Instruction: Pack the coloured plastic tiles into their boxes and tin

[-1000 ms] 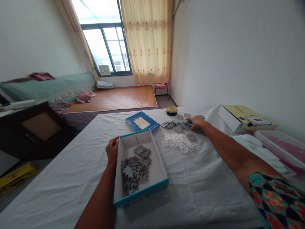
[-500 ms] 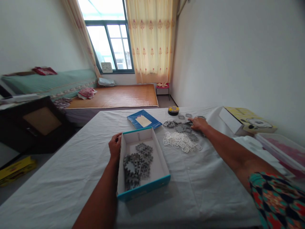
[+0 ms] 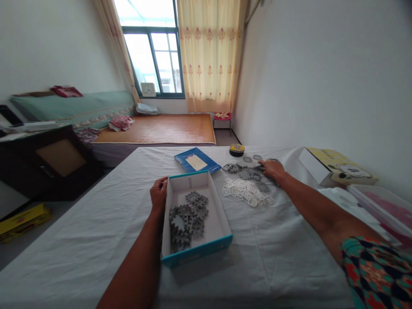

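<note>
Teal-edged box point(image 3: 215, 214) gripped at its left wall by left hand point(image 3: 159, 193), grey toothed pieces point(image 3: 191, 216) heaped inside; right hand point(image 3: 272, 168) over more grey pieces point(image 3: 246, 173) on the desk point(image 3: 112, 227), cannot tell if holding any; white pieces point(image 3: 246, 191) piled nearby; far right, translucent tub point(image 3: 363, 190) with pink contents point(image 3: 388, 204).

open teal-edged box point(image 3: 198, 250), grey toothed pcs point(image 3: 189, 218) heaped inside; loose grey pcs point(image 3: 246, 173) to r.

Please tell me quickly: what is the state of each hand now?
Left hand: closed, holding the shallow, blue-edged, white-lined cardboard box by its left wall.
Right hand: at the grey, gear-shaped plastic pieces; whether it grips one cannot be told.
</note>
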A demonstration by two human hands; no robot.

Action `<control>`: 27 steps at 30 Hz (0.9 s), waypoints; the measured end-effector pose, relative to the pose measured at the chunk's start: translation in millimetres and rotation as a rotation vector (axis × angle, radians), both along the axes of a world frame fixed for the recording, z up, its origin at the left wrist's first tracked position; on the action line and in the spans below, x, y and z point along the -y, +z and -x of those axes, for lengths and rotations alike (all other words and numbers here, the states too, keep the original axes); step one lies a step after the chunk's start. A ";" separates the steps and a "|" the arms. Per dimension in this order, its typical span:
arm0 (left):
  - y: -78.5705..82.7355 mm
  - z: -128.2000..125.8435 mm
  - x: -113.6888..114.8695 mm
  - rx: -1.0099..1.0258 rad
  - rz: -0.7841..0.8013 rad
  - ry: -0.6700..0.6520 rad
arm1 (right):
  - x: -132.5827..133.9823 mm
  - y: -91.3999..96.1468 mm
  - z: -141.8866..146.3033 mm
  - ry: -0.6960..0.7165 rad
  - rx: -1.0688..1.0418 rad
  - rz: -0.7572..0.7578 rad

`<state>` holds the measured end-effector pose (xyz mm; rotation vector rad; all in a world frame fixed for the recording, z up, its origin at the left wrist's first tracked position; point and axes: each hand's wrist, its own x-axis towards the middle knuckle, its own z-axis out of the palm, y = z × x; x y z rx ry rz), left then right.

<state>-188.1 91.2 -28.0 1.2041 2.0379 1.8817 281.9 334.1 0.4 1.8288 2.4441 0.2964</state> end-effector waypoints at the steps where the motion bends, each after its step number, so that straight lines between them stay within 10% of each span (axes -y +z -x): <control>1: -0.4 0.4 -0.3 -0.003 0.000 0.001 | 0.7 2.4 -2.4 -0.006 -0.005 -0.008; 13: -2.3 1.1 -3.4 0.009 -0.025 -0.022 | 37.6 78.6 -19.3 -0.006 -0.584 -0.168; 20: -5.1 -1.9 -3.6 0.004 -0.011 -0.026 | 144.8 126.1 102.6 0.586 -1.120 0.150; 27: -14.0 0.1 -4.2 0.001 -0.007 -0.041 | 217.8 89.4 211.7 0.828 -0.896 0.415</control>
